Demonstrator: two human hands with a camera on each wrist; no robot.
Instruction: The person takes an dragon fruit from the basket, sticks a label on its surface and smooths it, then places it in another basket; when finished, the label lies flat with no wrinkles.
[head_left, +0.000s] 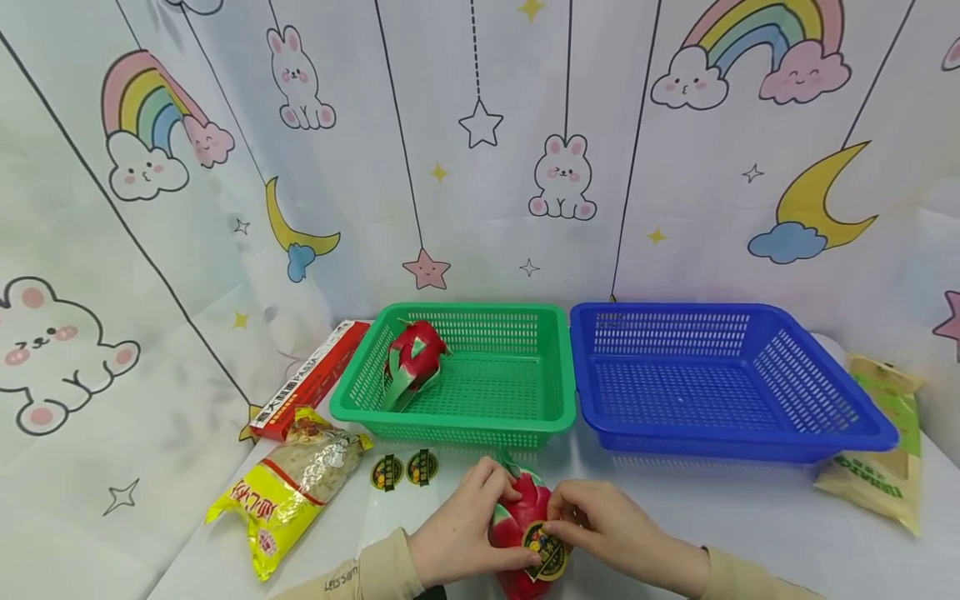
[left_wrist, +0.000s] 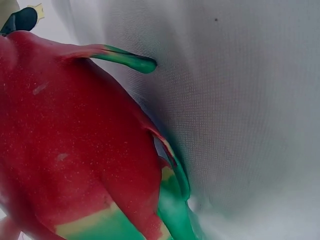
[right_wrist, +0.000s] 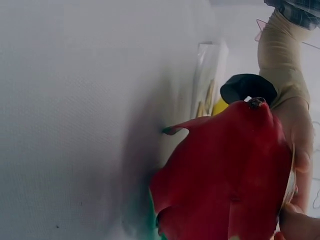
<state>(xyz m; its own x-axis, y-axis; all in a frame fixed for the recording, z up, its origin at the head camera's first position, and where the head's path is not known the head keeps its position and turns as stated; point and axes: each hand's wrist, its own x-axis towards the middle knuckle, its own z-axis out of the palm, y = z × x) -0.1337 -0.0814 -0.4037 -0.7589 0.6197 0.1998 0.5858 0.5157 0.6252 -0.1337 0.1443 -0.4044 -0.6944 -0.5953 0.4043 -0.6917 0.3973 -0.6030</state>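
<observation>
A red dragon fruit point(head_left: 525, 504) with green-tipped scales lies at the table's front, between both hands. My left hand point(head_left: 465, 529) grips it from the left, fingers curled over its top and thumb on a round black-and-gold sticker point(head_left: 546, 552). From the right, my right hand point(head_left: 618, 529) pinches that sticker's edge with thumb and forefinger against the fruit's skin. The dragon fruit point(left_wrist: 75, 140) fills much of the left wrist view. In the right wrist view the fruit point(right_wrist: 225, 175) hides most of the left hand point(right_wrist: 296, 127).
Behind stand a green basket point(head_left: 453, 425) holding another dragon fruit point(head_left: 417, 350) and a blue basket point(head_left: 720, 433). Two stickers point(head_left: 405, 471) lie on a backing sheet point(head_left: 397, 508). A yellow snack bag point(head_left: 296, 479) and red box point(head_left: 311, 379) are left; a beige-green bag point(head_left: 885, 450) is right.
</observation>
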